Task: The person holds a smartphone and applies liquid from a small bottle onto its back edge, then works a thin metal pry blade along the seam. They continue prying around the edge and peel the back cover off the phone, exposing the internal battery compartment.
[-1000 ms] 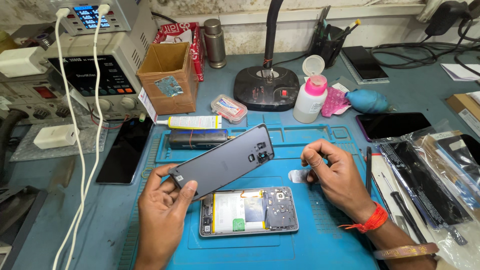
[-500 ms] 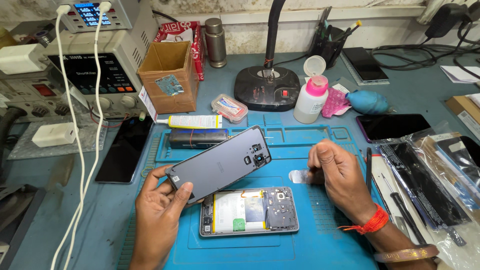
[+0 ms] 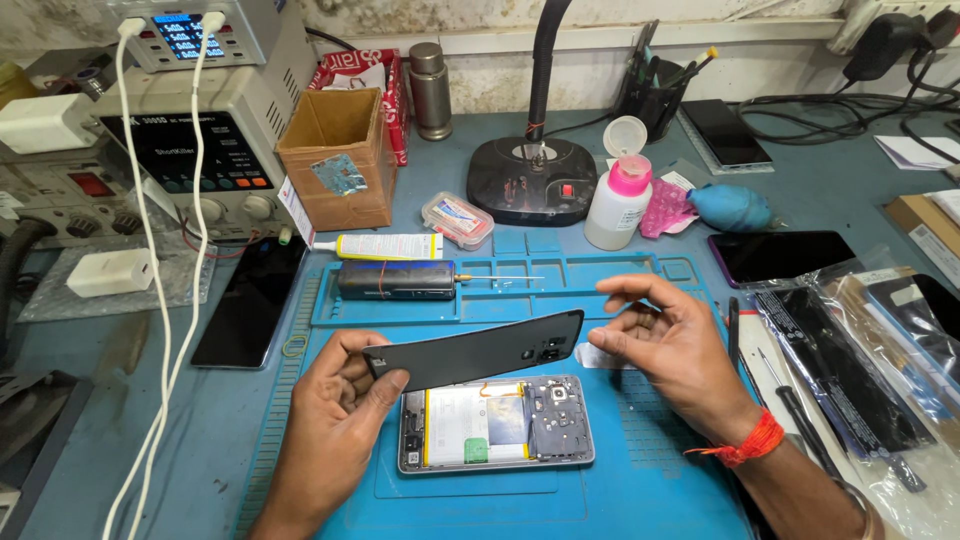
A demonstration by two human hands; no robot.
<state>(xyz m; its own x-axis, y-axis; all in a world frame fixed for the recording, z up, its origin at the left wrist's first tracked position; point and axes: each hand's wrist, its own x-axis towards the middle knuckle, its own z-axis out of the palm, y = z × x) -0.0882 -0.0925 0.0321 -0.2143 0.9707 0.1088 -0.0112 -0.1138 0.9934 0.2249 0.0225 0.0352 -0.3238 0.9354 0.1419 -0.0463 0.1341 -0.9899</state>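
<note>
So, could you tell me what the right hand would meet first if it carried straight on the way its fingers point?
The right hand points left, toward the dark phone back cover held up by the left hand. It would likely meet that cover's camera-cutout end first, though depth is unclear.

Two bare hands and forearms enter from the lower edge of the head view. No gloves, sleeves, finger rings or watch are visible on either arm.

Left hand [image 3: 335, 425]: uncovered from fingertips to the forearm at the frame edge. The wrist carries no band. Fingernails are short and unpainted.

Right hand [image 3: 672, 352]: uncovered. An orange-red thread band [image 3: 745, 446], made of several twisted strands, encircles the wrist, with a frayed loose end on its near side. Farther up the forearm sits a thin metal bangle [image 3: 862, 500], partly cut off by the lower frame edge. Fingernails are short and unpainted.
</note>
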